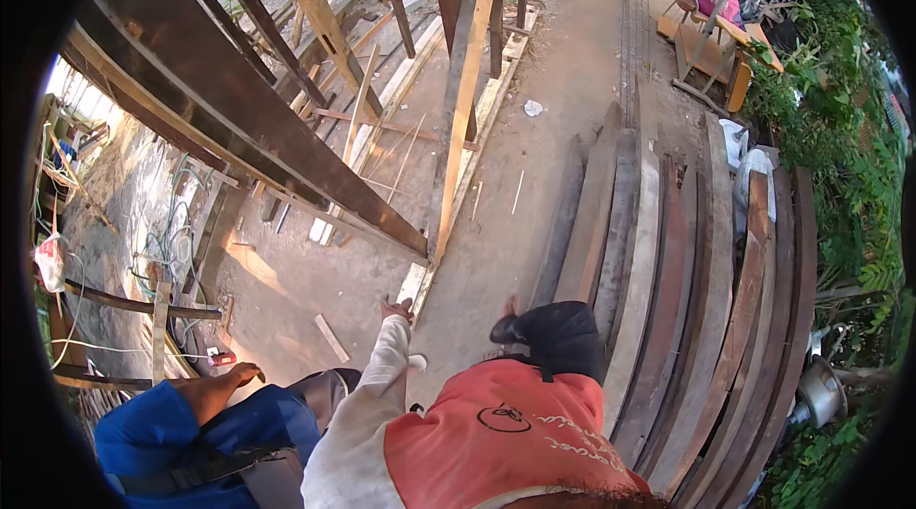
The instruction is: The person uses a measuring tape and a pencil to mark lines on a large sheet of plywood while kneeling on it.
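My left hand [396, 309], at the end of a pale sleeve, reaches forward beside a pale timber beam [410, 290] lying on the ground. Its fingers look spread, with nothing visible in them. Whether they touch the beam I cannot tell. Just beyond stand a light wooden post [463, 118] and the lower end of a wide dark plank [239, 108] that slants up to the left. Below me show my red shirt front and a dark trouser leg [563, 337]. My right hand is out of sight.
Close on my left is a person in blue [219, 428], one hand [248, 373] in view. Long planks [658, 318] lie stacked along the right, beside green plants [849, 223]. Upright timbers stand at the far left. A wooden chair [711, 61] is at the back right.
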Demonstrator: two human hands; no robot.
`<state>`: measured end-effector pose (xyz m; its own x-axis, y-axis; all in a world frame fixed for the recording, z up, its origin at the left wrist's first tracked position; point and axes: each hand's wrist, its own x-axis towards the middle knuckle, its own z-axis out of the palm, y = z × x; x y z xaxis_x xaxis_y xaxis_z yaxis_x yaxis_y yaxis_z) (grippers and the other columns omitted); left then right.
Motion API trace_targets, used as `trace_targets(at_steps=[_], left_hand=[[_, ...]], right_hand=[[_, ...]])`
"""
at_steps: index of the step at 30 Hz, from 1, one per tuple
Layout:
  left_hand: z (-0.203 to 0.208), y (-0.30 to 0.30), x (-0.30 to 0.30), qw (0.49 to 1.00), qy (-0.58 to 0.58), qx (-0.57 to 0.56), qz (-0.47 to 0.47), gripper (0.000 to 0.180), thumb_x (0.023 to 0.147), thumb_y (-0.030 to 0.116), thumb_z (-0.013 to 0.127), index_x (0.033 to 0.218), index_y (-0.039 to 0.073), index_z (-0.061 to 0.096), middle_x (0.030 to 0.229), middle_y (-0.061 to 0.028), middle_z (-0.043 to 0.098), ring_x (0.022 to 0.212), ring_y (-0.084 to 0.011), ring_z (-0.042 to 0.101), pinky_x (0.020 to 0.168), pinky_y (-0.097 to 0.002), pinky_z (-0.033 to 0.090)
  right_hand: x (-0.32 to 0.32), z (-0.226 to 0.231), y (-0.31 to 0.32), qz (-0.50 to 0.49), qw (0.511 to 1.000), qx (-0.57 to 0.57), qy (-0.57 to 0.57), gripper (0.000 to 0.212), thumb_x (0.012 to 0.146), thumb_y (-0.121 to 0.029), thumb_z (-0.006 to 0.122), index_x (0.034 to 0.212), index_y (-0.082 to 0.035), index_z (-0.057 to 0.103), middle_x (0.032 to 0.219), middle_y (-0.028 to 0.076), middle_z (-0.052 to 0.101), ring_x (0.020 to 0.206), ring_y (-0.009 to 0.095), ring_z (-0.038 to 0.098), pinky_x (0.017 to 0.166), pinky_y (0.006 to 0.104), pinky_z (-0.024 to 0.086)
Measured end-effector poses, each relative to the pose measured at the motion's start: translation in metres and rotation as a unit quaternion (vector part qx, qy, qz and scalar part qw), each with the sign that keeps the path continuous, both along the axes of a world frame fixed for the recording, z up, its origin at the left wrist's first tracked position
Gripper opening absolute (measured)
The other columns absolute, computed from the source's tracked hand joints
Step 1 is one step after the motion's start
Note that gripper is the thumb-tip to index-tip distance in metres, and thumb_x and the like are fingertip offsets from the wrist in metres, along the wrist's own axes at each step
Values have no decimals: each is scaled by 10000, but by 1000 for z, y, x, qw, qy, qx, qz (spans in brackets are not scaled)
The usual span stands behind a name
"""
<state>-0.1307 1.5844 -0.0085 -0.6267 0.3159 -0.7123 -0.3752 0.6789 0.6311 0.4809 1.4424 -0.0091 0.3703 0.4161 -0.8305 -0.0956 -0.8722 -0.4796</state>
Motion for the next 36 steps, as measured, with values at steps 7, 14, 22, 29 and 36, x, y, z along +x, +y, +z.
trace_targets(at_steps=[7, 14, 22, 29, 36], left_hand=[[49, 164, -17, 968, 161, 104, 160, 1021, 732, 144, 805, 1490, 245, 128, 1293, -123, 498, 766, -268, 635, 574, -417, 520], [64, 249, -6, 935, 89, 71, 336, 1045, 675, 442, 872, 1426, 184, 192, 1088, -128, 603, 585, -232, 605, 448, -338, 499], [68, 245, -27, 938, 46, -43, 341, 878, 764, 540, 773, 1398, 170, 292, 1350, -116, 482, 930, -322, 641, 754, -513, 541], [9, 294, -7, 964, -126, -214, 94, 541, 898, 467, 595, 1264, 74, 529, 1151, -136, 607, 953, -338, 636, 738, -445, 499], [-25, 495, 44, 877, -76, -278, -384, 508, 862, 411, 633, 1243, 83, 556, 1102, -168, 622, 936, -339, 648, 819, -476, 512]], right_hand=[[-6, -46, 128, 37, 999, -2, 18, 256, 892, -205, 651, 1128, -149, 568, 995, 75, 640, 874, 220, 641, 649, 405, 542], [3, -54, 241, 19, 999, -24, 41, 235, 885, -170, 647, 1110, -150, 583, 932, 68, 653, 801, 222, 652, 621, 402, 547], [54, -23, 315, -82, 993, -57, 59, 218, 878, -130, 644, 1090, -151, 601, 860, 59, 668, 718, 223, 665, 589, 398, 552], [39, 5, 606, 104, 989, 83, -71, 372, 808, -58, 701, 1165, -106, 611, 858, 89, 678, 678, 192, 659, 510, 337, 512], [-39, 10, 791, 327, 869, 257, -270, 157, 839, -159, 698, 950, -63, 643, 791, 104, 702, 699, 236, 694, 607, 357, 538]])
